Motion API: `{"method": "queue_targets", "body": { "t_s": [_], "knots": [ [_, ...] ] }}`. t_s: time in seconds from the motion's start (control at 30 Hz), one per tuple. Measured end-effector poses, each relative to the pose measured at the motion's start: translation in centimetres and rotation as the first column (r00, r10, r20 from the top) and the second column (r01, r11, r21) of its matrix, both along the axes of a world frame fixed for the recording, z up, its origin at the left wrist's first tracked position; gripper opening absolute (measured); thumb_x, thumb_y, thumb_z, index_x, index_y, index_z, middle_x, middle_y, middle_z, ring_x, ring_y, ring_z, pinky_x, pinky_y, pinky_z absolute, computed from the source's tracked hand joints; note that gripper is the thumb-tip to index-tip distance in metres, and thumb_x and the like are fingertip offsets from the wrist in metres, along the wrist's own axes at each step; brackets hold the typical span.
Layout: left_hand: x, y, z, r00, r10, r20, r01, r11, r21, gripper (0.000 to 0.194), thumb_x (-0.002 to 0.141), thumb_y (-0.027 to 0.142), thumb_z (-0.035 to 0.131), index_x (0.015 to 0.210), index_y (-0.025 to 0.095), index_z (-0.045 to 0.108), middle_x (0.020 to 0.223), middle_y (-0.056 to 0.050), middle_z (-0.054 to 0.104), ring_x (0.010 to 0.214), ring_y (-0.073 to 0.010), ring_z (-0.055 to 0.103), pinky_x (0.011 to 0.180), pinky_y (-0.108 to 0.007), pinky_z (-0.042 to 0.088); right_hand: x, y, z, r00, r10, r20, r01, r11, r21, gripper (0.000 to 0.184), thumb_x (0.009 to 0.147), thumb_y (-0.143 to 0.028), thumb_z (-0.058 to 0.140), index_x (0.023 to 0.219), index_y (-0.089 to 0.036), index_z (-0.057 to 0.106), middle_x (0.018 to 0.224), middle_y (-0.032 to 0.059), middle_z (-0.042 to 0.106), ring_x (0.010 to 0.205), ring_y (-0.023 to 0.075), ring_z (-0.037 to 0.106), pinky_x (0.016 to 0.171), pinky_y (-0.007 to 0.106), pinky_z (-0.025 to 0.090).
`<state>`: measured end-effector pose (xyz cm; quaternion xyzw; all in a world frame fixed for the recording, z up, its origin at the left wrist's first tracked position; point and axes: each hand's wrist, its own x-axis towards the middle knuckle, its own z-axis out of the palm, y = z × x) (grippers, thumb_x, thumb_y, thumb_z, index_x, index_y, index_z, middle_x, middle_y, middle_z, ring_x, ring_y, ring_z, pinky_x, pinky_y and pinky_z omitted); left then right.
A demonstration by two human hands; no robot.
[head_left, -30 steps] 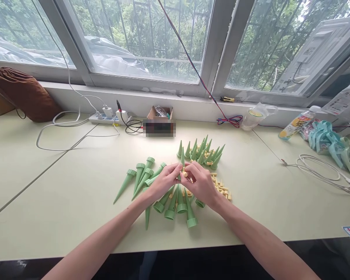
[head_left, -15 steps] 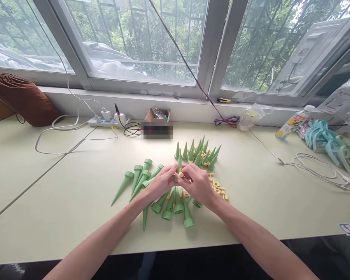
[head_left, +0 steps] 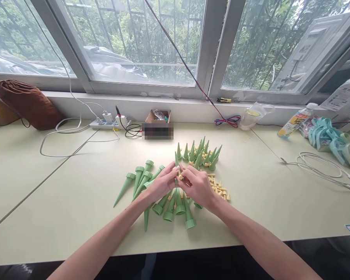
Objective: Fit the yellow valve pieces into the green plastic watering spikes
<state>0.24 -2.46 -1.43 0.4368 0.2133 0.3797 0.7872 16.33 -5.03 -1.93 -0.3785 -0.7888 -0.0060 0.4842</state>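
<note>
My left hand [head_left: 161, 183] is closed around a green plastic watering spike [head_left: 176, 158], its point upward and leaning slightly left. Against the spike's side, the fingers of my right hand [head_left: 198, 187] are closed at a small yellow valve [head_left: 180, 177]. How far the valve sits in the spike is hidden by my fingers. Around my left forearm lie loose green spikes [head_left: 124, 190] with ribbed caps. More spikes [head_left: 189, 217] lie below my hands, caps toward me. Beside my right hand is a pile of yellow valves [head_left: 219, 189].
Behind my hands several spikes with yellow valves [head_left: 212, 157] stand point up. A small cardboard box [head_left: 148, 116] and a power strip [head_left: 97, 124] are by the window wall. To the right are a drink bottle [head_left: 294, 123], teal clips [head_left: 323, 134] and a coiled white cable [head_left: 317, 165].
The held spike has tipped a little to the left, and my right fingers have shifted at the yellow valve. The whole view has moved slightly. The other spikes stay in place.
</note>
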Motion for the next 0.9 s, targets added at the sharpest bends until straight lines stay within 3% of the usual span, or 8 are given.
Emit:
{"method": "queue_targets", "body": {
  "t_s": [0.3,0.67,0.9],
  "knots": [
    [0.2,-0.6,0.8,1.000,-0.024,0.016,0.024,1.000,0.006,0.014,0.094,0.029,0.060,0.096,0.016,0.064,0.080,-0.002,0.057,0.070,-0.0091,0.056,0.070,-0.018,0.053,-0.4,-0.5,0.3,0.999,-0.036,0.026,0.035,0.998,0.061,0.028,0.093,-0.017,0.052,0.066,-0.022,0.045,0.060,-0.0032,0.048,0.047,0.0091,0.037,0.042,0.025,0.027],
    [0.3,-0.7,0.6,0.999,0.031,0.015,-0.029,0.994,-0.101,0.017,0.089,0.033,0.067,0.096,0.018,0.064,0.087,-0.002,0.058,0.075,-0.0108,0.057,0.071,-0.020,0.053,-0.4,-0.6,0.6,0.998,-0.026,0.052,0.023,0.998,0.053,0.027,0.093,-0.016,0.049,0.067,-0.022,0.046,0.063,-0.0014,0.047,0.048,0.0097,0.035,0.042,0.024,0.029],
    [0.5,-0.8,1.0,0.999,0.032,-0.037,-0.033,0.999,-0.011,0.024,0.087,0.042,0.067,0.092,0.019,0.064,0.080,-0.001,0.054,0.068,-0.0104,0.054,0.066,-0.022,0.051,-0.4,-0.7,0.6,0.998,-0.017,0.063,0.013,0.998,0.060,0.028,0.093,-0.014,0.049,0.066,-0.022,0.045,0.063,-0.0014,0.046,0.050,0.0102,0.036,0.044,0.024,0.030]
  ]
}}
